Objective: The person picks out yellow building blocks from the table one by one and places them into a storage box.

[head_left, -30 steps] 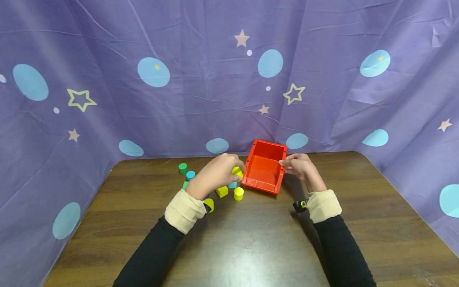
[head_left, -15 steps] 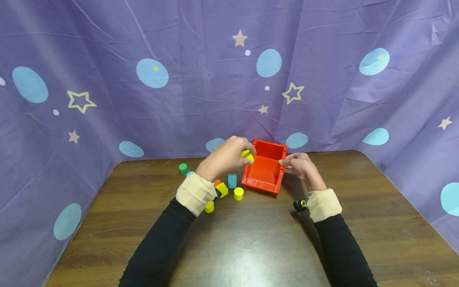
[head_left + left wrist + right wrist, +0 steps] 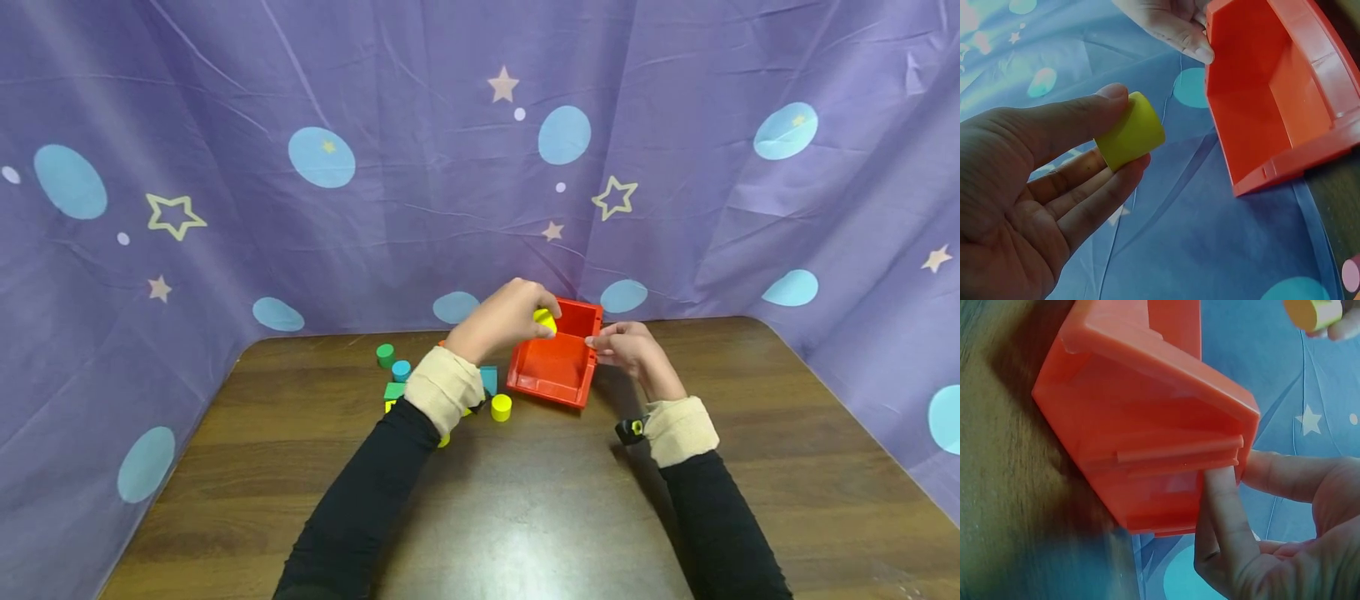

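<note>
A yellow cylinder block is pinched between the thumb and fingers of my left hand. In the head view that hand is raised over the back left part of a red bin. My right hand grips the bin's right side wall, thumb on one side and fingers on the other, as the right wrist view shows. The visible floor of the bin is bare red plastic.
Left of the bin lie a yellow cylinder, a teal block, a green cylinder, a blue cylinder and a green block. My left forearm hides others. A purple curtain hangs behind the wooden table.
My left hand has carried the yellow cylinder up and to the right, from the blocks to over the bin. The right hand and the bin have stayed in place.
</note>
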The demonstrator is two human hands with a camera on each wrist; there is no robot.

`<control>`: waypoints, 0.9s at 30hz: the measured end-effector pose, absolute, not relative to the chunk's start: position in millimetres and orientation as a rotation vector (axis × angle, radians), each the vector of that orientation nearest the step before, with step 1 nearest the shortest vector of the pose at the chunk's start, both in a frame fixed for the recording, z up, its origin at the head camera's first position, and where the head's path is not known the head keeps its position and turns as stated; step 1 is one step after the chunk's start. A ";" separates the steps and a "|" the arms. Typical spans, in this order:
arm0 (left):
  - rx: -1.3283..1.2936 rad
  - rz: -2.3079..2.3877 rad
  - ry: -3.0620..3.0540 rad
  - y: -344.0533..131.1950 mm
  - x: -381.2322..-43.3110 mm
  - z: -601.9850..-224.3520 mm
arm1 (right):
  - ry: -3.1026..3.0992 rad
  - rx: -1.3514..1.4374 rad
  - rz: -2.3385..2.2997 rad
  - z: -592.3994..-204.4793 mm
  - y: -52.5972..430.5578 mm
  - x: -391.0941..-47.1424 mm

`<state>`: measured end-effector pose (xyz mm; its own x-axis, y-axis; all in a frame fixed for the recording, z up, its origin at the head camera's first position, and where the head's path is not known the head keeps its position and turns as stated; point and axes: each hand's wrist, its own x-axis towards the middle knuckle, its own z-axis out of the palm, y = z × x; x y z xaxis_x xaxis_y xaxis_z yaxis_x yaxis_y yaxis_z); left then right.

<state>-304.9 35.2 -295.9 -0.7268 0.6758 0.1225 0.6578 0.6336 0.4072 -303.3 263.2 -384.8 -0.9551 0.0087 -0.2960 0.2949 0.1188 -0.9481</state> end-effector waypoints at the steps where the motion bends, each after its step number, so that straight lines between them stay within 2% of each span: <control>1: 1.142 0.669 2.798 37.4 -305.8 -296.4 | 2.178 0.300 -1.920 -384.4 263.6 -302.7; 27: 1.117 0.618 2.799 76.0 -335.8 -313.2 | 2.171 0.259 -1.893 -383.8 264.5 -302.0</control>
<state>-335.8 76.0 -313.2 -0.7347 0.6728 0.0865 0.6467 0.6563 0.3887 -302.0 264.5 -383.8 -0.9534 -0.0290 -0.3004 0.2937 0.1405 -0.9455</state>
